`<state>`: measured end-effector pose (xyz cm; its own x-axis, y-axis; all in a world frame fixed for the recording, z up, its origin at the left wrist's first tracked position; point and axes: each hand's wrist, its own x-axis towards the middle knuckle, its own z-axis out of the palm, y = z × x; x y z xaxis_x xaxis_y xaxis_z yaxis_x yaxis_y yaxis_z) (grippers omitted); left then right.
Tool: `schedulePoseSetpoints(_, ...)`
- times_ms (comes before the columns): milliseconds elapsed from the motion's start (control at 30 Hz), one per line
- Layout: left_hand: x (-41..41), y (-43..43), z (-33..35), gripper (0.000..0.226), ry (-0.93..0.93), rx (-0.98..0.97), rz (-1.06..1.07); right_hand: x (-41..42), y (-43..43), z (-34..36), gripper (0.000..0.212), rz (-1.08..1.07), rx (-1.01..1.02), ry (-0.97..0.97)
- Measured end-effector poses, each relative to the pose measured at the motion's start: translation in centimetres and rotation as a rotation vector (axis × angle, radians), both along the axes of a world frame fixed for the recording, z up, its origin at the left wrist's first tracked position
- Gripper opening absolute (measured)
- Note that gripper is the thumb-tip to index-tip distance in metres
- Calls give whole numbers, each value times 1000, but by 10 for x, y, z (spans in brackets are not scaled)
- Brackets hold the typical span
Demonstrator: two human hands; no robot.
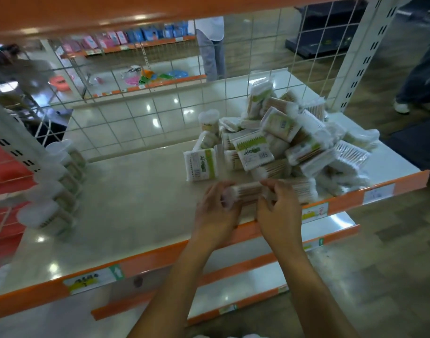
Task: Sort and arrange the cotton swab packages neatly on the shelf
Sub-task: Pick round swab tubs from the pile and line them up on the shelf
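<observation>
A flat pack of cotton swabs (248, 191) lies at the front of the beige shelf (126, 211). My left hand (216, 211) grips its left end and my right hand (278, 211) pinches its right end. Behind them a loose heap of swab packs (294, 142) covers the right half of the shelf. One pack with a green label (201, 164) stands upright at the heap's left edge. A row of round swab tubs (60, 184) runs along the left side of the shelf.
A white wire grid (136, 103) backs the shelf, with an upright post (355, 57) at the right. An orange shelf edge (160, 262) with price tags runs along the front. Lower shelves stick out below. A person's legs (212, 52) stand in the aisle beyond.
</observation>
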<state>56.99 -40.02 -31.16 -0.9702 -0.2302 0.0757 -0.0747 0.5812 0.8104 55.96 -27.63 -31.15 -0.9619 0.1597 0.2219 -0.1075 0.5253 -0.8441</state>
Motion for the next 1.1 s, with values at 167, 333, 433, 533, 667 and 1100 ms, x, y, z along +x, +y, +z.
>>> schedulePoseSetpoints(167, 11, -16, 6, 35, 34, 127, 118, 1, -9, -4, 48, 190, 82, -6)
schedulePoseSetpoints(333, 24, -33, 5, 32, 5, 427, 189, 7, -27, -6, 57, 352, 53, -22)
schedulePoseSetpoints(433, 33, -43, 8, 26, -21, 596, 162, 11, -39, -4, 54, 402, 65, -45)
schedulePoseSetpoints(533, 38, -58, 13, 24, 1, 632, 155, 14, -51, -4, 54, 410, 47, -21)
schedulePoseSetpoints(667, 42, -75, 20, 19, -3, 663, 144, 16, -69, -5, 54, 418, -52, -26)
schedulePoseSetpoints(1100, 68, -118, 17, 42, 87, 364, 167, 23, -127, 2, 46, 544, -170, -104)
